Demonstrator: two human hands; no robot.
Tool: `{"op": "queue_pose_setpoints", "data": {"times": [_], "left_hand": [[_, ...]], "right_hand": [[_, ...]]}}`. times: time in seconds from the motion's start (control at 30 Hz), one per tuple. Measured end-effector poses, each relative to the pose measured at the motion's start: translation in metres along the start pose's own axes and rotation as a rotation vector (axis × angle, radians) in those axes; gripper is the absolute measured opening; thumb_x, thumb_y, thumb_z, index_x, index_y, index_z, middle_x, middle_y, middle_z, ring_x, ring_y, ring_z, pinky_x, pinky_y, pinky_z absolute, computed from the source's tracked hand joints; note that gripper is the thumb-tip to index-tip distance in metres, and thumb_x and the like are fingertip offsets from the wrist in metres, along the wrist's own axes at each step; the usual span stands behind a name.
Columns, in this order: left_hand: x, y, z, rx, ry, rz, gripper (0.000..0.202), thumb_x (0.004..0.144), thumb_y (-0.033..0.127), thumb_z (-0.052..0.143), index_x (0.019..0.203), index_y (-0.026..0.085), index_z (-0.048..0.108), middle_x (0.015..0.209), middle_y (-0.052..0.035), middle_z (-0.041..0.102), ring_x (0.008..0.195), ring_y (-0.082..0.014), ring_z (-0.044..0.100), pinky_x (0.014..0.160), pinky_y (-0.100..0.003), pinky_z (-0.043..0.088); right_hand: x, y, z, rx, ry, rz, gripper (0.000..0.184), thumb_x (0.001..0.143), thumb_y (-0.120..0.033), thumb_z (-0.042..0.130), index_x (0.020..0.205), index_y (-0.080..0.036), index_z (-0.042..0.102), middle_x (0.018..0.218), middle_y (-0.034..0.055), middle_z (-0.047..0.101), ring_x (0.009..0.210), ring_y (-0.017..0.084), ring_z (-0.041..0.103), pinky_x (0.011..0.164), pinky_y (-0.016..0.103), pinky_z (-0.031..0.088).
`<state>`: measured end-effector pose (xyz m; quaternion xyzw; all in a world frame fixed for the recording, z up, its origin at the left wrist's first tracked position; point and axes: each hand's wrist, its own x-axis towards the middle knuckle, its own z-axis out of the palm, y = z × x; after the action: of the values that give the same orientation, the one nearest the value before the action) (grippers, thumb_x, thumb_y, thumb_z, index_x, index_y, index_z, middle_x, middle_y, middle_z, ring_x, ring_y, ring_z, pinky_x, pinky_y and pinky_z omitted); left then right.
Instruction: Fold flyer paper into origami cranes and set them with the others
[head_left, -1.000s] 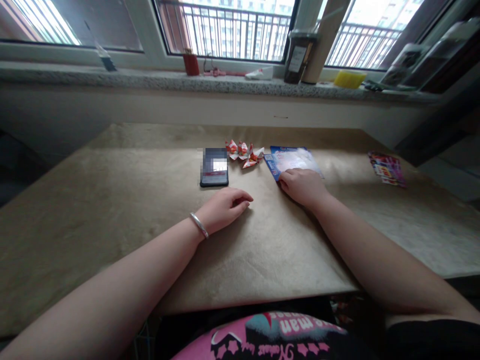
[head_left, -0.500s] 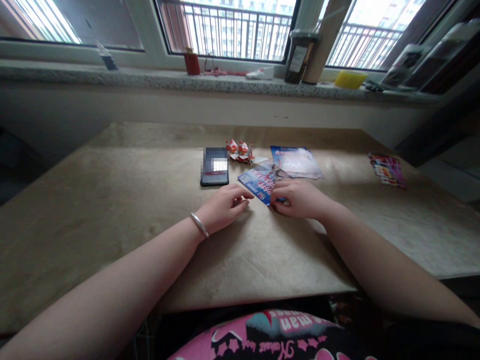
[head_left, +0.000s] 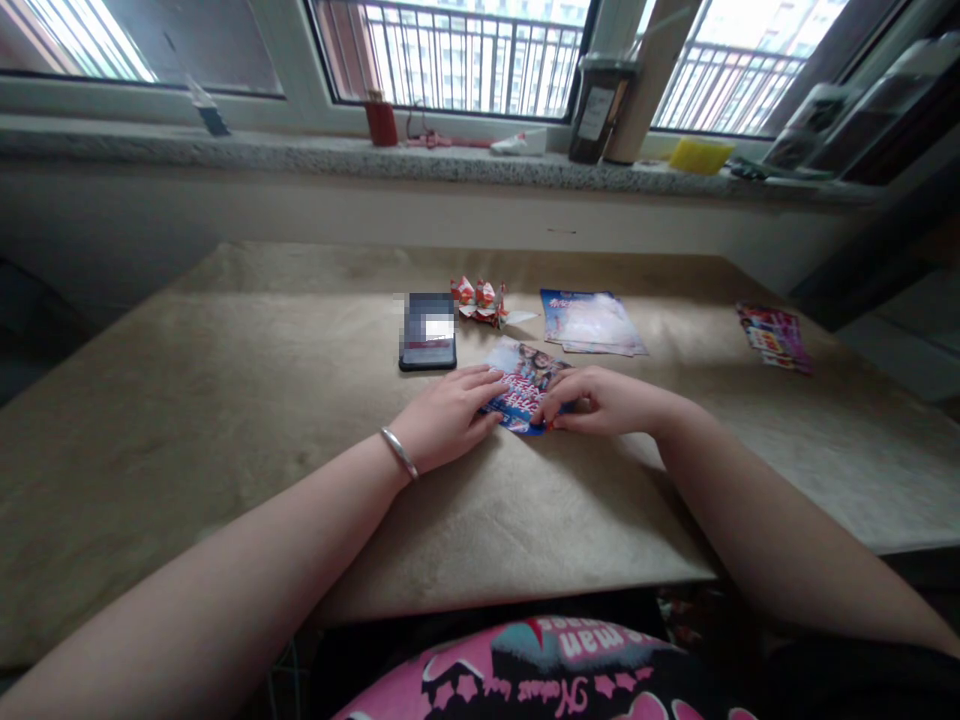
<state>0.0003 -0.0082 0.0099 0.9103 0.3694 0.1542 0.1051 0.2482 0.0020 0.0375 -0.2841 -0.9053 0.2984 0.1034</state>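
Note:
A printed blue-and-white flyer lies on the table between my hands. My left hand rests flat with fingers stretched out, its fingertips on the flyer's left edge. At the flyer's near right corner, my right hand has thumb and fingers pinched together on the paper. Some of the flyer's edges are covered by my fingers. Just beyond my left hand is a smartphone, its screen partly pixelated. Behind the flyer stand folded red-and-white paper pieces.
More flyers lie beyond my right hand, and colourful printed papers are at the table's right. The window sill along the back holds a red container, a dark jar and a yellow block. The table's front edge is near my body.
The flyer has turned and shifted slightly nearer to me. My left hand has moved from beside it onto its left edge, fingers now stretched. My right hand stays at its near right corner.

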Motion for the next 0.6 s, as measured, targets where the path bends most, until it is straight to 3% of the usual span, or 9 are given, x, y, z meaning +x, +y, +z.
{"op": "queue_pose_setpoints", "data": {"times": [0.17, 0.33, 0.6], "left_hand": [[-0.001, 0.003, -0.001, 0.128, -0.128, -0.02, 0.045, 0.092, 0.037, 0.048, 0.13, 0.015, 0.051, 0.141, -0.0118, 0.047, 0.131, -0.0253, 0.041, 0.111, -0.042, 0.031], [-0.004, 0.014, -0.004, 0.198, -0.073, 0.018, 0.039, 0.092, 0.039, 0.047, 0.123, 0.018, 0.058, 0.126, -0.0101, 0.058, 0.112, -0.024, 0.054, 0.099, -0.04, 0.042], [-0.004, 0.017, -0.006, 0.173, -0.053, 0.104, 0.029, 0.094, 0.032, 0.044, 0.103, 0.021, 0.07, 0.095, -0.0064, 0.066, 0.089, -0.02, 0.058, 0.084, -0.036, 0.047]], "right_hand": [[-0.003, 0.004, -0.003, 0.008, -0.007, 0.138, 0.018, 0.081, -0.021, 0.053, 0.089, -0.018, 0.068, 0.087, 0.0028, 0.07, 0.08, 0.015, 0.061, 0.074, 0.026, 0.047], [-0.001, 0.011, 0.0, 0.011, 0.062, 0.255, 0.017, 0.083, -0.027, 0.051, 0.085, -0.016, 0.064, 0.081, 0.0032, 0.066, 0.07, 0.013, 0.056, 0.064, 0.025, 0.042], [0.011, 0.018, 0.018, 0.019, 0.258, 0.304, 0.01, 0.081, -0.021, 0.054, 0.08, -0.018, 0.063, 0.077, 0.0025, 0.065, 0.068, 0.014, 0.055, 0.064, 0.026, 0.042]]}}
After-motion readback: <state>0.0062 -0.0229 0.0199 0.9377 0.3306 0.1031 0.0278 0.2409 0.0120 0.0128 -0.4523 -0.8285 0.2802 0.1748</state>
